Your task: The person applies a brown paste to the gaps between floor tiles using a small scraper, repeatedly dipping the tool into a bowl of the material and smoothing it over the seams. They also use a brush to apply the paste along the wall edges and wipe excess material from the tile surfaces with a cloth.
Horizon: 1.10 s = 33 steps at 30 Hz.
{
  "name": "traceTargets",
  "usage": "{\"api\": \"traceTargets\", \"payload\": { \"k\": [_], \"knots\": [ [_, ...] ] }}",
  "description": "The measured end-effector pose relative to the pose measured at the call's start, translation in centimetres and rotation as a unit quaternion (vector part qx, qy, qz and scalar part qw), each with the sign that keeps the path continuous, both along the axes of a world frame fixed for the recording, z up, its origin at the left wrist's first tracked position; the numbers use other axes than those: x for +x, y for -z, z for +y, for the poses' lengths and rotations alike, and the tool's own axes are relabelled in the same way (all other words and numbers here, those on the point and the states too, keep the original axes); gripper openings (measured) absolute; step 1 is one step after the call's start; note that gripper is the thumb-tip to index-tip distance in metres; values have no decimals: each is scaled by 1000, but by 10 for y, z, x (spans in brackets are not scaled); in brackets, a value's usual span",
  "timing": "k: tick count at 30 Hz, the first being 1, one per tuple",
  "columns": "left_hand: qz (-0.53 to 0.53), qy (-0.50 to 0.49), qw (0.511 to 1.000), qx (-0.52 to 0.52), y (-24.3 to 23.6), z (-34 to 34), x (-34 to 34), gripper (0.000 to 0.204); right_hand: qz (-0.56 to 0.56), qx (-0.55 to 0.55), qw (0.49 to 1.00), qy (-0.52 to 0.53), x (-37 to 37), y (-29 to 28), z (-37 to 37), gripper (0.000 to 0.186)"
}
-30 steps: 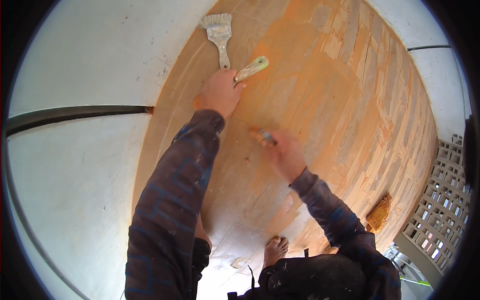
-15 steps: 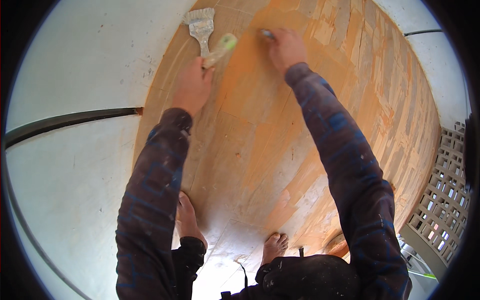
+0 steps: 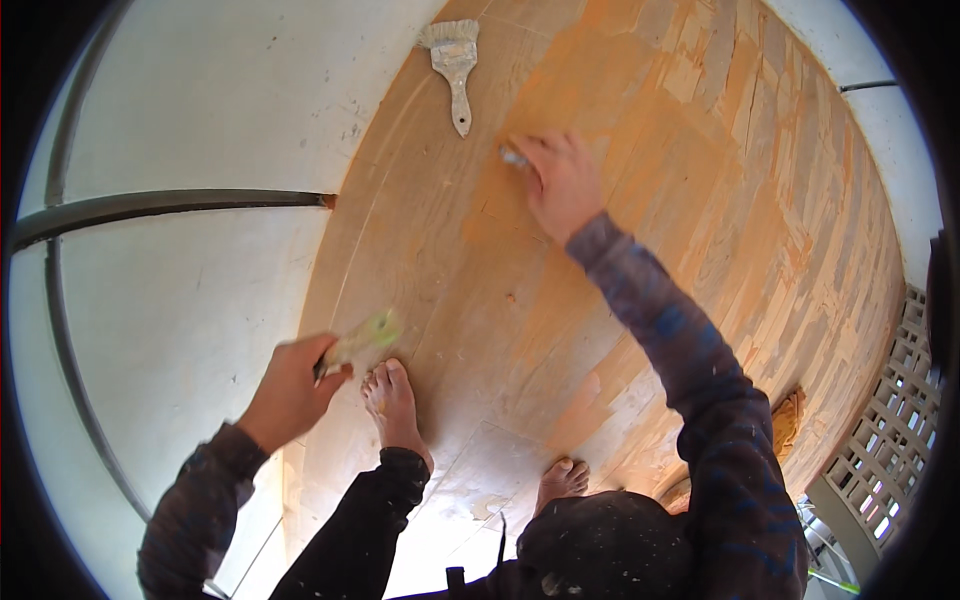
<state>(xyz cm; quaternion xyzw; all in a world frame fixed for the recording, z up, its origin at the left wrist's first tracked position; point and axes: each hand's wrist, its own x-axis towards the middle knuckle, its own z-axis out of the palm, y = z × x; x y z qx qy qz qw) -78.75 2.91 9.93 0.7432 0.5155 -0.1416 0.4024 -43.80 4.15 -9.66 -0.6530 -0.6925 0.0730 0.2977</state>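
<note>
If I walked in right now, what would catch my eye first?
First, the big wooden panel lying under the person, streaked with orange patches. The right hand presses a small tool against it near the top, while the left hand holds a pale scraper-like tool at the panel's left edge, beside a bare foot. A wide paintbrush lies alone at the top.

Matt wooden board — patchy orange coating, bristled wood-handled brush, smooth white floor

Long dark sleeves, flecked with blue and pale paint spots, are worn. Dark speckled trousers are worn above bare feet.
</note>
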Motion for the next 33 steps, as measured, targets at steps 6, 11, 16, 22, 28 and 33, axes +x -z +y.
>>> {"api": "traceTargets", "payload": {
  "k": [6,11,16,22,28,33],
  "knots": [
    [31,-195,980,-23,-45,-90,-66,16,-165,-4,979,-123,-77,17,-75,36],
    [5,-341,938,66,-32,-126,-84,20,-25,-155,972,-175,-81,-10,-93,45],
    [-42,-441,885,142,16,-141,-62,16,-108,-55,984,-129,-33,5,-28,58],
    [-23,-445,883,145,1,-159,-80,18,-136,-173,926,-308,19,-18,-129,66],
    [-42,-469,874,119,13,-162,-71,19,-86,-105,943,-304,17,-19,-62,64],
    [-8,-475,865,163,-5,-179,-88,19,-126,-130,928,-325,41,-6,-129,59]
  ]
}}
